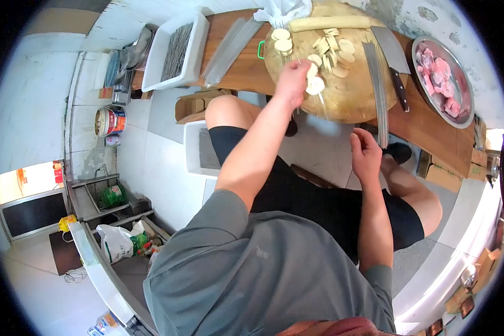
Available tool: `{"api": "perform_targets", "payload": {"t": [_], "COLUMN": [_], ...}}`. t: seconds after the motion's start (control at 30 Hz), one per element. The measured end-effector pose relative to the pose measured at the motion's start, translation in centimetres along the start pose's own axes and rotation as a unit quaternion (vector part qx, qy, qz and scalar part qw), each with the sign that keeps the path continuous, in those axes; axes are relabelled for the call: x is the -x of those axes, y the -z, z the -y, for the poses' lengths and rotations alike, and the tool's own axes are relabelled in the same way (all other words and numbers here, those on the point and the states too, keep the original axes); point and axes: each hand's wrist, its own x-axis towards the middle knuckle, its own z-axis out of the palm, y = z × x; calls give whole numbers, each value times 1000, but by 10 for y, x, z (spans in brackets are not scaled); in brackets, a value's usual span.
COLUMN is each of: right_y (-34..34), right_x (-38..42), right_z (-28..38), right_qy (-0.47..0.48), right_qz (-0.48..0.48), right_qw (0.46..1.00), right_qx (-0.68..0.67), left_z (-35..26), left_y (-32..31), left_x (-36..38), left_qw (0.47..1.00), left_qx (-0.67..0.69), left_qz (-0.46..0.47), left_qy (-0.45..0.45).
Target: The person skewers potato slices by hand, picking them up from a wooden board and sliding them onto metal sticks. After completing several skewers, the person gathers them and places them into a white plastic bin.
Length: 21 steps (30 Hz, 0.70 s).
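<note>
My left hand [294, 83] reaches over the near left part of a round wooden chopping board [347, 106]. Its fingers are pinched at a short row of pale round slices [315, 85], and a thin skewer seems to run out from them. My right hand [367, 152] hangs off the board's near edge, fingers loosely curled and apart, with nothing visible in it. Close by lies a bundle of thin metal skewers [377, 84]. More loose slices [344, 56] are heaped mid-board, and skewered slices [283, 42] lie at its left. Behind them is a long pale uncut roll [330, 23].
A cleaver [391, 51] lies on the board's right side, its handle over the edge. Further right, a metal bowl [466, 109] holds raw meat [439, 75]. At left stand a white bin [197, 56] of skewers and clear plastic sleeves [229, 50].
</note>
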Motion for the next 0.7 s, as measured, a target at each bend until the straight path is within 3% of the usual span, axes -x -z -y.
{"api": "perform_targets", "payload": {"t": [0.13,0.23,0.4,0.5,0.6,0.7], "right_y": [14,22,42,47,48,45], "right_x": [-14,-25,-50,-60,-68,-72], "right_z": [-5,-3,-5,-13,-15,-17], "right_qy": [-5,3,78,43,-37,-88], "right_qz": [-39,-92,-170,-171,-120,-80], "right_qw": [999,995,963,948,946,951], "right_qx": [12,34,194,265,297,284], "left_z": [-37,-54,-55,-42,-30,-23], "left_y": [12,15,29,28,27,25], "left_x": [-57,-98,-146,-144,-134,-119], "left_qw": [970,946,779,642,625,593], "left_qx": [-208,-272,-588,-712,-714,-697], "left_qz": [-94,-134,-139,-158,-160,-136], "left_qy": [-81,-112,-168,-237,-271,-379]}}
